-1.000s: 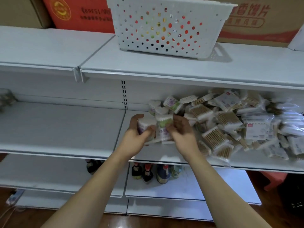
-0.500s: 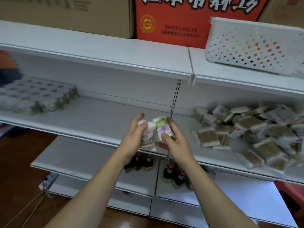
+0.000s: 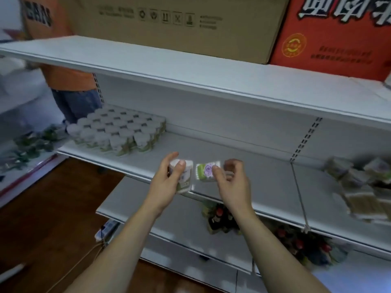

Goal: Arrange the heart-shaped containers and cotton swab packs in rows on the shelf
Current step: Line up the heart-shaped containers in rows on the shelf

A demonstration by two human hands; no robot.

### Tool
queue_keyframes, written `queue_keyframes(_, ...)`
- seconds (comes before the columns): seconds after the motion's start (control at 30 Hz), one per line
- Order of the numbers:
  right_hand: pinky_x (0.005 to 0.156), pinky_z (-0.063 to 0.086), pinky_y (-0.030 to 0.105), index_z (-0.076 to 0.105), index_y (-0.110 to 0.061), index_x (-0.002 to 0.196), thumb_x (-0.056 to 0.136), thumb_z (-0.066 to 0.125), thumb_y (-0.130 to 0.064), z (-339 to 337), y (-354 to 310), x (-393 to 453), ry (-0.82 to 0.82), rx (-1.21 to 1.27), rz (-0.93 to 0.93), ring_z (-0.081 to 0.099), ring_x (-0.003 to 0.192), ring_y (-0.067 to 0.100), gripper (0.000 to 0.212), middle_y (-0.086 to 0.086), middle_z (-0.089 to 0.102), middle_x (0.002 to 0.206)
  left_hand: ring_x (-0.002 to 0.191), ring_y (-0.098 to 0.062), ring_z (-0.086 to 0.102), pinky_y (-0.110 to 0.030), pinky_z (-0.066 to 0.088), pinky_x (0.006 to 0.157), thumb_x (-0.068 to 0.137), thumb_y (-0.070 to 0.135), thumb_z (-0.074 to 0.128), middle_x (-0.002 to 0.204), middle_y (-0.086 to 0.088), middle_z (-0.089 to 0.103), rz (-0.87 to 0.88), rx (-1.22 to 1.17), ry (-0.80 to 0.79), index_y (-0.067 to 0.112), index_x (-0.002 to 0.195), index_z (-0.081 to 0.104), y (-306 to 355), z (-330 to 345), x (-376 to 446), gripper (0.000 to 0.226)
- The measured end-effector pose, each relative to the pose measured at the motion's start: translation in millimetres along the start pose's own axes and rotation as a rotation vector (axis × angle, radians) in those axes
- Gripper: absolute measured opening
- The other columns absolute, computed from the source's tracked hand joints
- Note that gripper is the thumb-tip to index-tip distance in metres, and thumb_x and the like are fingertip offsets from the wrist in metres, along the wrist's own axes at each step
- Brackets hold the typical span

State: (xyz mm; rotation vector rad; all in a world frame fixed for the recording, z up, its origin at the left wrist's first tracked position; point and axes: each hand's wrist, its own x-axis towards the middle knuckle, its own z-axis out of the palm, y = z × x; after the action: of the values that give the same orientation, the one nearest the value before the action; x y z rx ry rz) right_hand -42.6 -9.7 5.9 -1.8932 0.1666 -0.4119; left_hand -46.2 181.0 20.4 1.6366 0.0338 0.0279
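We carry a heart-shaped container (image 3: pixel 182 176) gripped in our left hand (image 3: pixel 167 182) and seemingly another container (image 3: pixel 206 172) pinched in our right hand (image 3: pixel 232 185), next to join the arranged rows (image 3: pixel 120 132).

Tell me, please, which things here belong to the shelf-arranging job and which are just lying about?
Job: left hand holding one container; right hand holding the purple-flower container; arranged rows; unsorted swab packs; middle shelf.

Lying about: cardboard box; red carton; bottles below.
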Motion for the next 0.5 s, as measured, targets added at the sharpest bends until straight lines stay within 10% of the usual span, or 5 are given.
queue_keyframes(0.5, 0.074, 0.056, 0.029, 0.069, -0.02, 0.118, 0.083, 0.069, -0.031, 212, 8, 57, -0.242, -0.472, -0.52, 0.069, 0.101, 0.025, 0.036, 0.01, 0.053, 0.14, 0.111, -0.02, 0.065, -0.058, 0.05, 0.098, 0.088, 0.063, 0.054, 0.113, 0.006, 0.07, -0.022, -0.044, 0.136, 0.053, 0.106, 0.063, 8, -153, 132, 0.022)
